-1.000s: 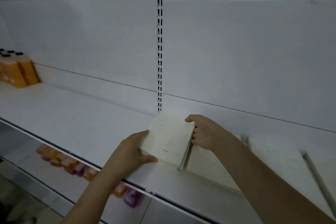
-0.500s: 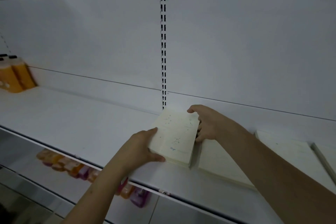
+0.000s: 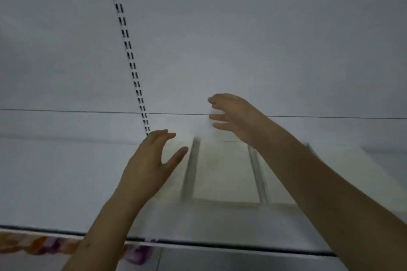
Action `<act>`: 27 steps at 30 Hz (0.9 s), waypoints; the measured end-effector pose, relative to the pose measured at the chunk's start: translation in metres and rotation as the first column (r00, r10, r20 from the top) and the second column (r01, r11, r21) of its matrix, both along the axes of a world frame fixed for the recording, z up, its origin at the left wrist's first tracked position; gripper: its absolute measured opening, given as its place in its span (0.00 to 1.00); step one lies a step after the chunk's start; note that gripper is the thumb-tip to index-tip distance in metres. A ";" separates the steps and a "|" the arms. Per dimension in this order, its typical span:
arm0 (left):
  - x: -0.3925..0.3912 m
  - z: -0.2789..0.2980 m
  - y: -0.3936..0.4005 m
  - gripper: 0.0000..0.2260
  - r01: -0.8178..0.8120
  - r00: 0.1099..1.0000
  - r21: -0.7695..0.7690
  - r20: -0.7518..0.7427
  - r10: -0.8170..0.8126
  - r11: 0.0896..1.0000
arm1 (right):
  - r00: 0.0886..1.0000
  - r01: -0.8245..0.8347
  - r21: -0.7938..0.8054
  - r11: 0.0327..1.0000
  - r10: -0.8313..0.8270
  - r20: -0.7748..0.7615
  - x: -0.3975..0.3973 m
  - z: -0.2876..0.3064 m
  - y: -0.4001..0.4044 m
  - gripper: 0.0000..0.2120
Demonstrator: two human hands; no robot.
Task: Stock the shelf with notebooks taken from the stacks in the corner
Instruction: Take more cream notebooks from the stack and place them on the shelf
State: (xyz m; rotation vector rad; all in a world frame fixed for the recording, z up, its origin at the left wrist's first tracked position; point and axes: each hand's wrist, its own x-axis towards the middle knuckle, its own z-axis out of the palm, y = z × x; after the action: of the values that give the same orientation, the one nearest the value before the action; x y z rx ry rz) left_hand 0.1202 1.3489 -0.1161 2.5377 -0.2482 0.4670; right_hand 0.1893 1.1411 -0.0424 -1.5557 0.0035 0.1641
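Several cream notebooks lie flat side by side on the white shelf (image 3: 55, 171). The leftmost notebook (image 3: 174, 174) is partly behind my left hand, the middle notebook (image 3: 222, 174) shows whole, and another notebook (image 3: 279, 187) runs under my right forearm. My left hand (image 3: 152, 160) hovers just above the leftmost one with fingers spread, holding nothing. My right hand (image 3: 233, 116) is lifted higher, near the back panel, fingers spread and empty. The picture is blurred by motion.
A slotted upright (image 3: 130, 55) runs down the white back panel. Below the shelf's dark front edge (image 3: 220, 243), orange and purple packaged goods (image 3: 44, 246) sit on the lower shelf at the left.
Both hands have let go of the notebook, which now lies flat at the left of the row. The hands have lifted away with fingers spread, and the view has swung right.
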 end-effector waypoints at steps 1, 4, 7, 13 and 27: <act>0.006 0.004 -0.033 0.25 0.061 0.997 -0.081 0.050 -0.057 0.995 | 0.993 0.082 -0.053 0.995 -0.077 0.085 -0.005 0.008 -0.021 0.24; 0.014 0.001 -0.139 0.19 0.292 0.956 -0.101 0.073 -0.285 0.951 | 0.897 0.383 -0.257 0.887 -0.291 0.332 -0.028 0.020 -0.098 0.23; 0.005 -0.013 -0.233 0.19 0.500 0.866 -0.075 0.039 -0.498 0.863 | 0.771 0.597 -0.324 0.734 -0.415 0.483 -0.068 0.020 -0.185 0.24; -0.050 -0.027 -0.404 0.19 0.762 0.647 -0.057 0.019 -0.763 0.645 | 0.610 0.792 -0.421 0.442 -0.543 0.577 -0.165 0.004 -0.373 0.29; -0.181 -0.033 -0.789 0.21 0.943 0.312 -0.120 -0.017 -0.950 0.312 | 0.328 0.891 -0.453 0.035 -0.739 0.589 -0.412 0.004 -0.760 0.31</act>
State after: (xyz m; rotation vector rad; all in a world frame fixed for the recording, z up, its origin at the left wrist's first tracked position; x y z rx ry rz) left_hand -0.0613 0.5595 -0.1487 1.8086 -1.5598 -0.1392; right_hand -0.2228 0.3808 -0.0383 -2.1171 0.9765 -1.1331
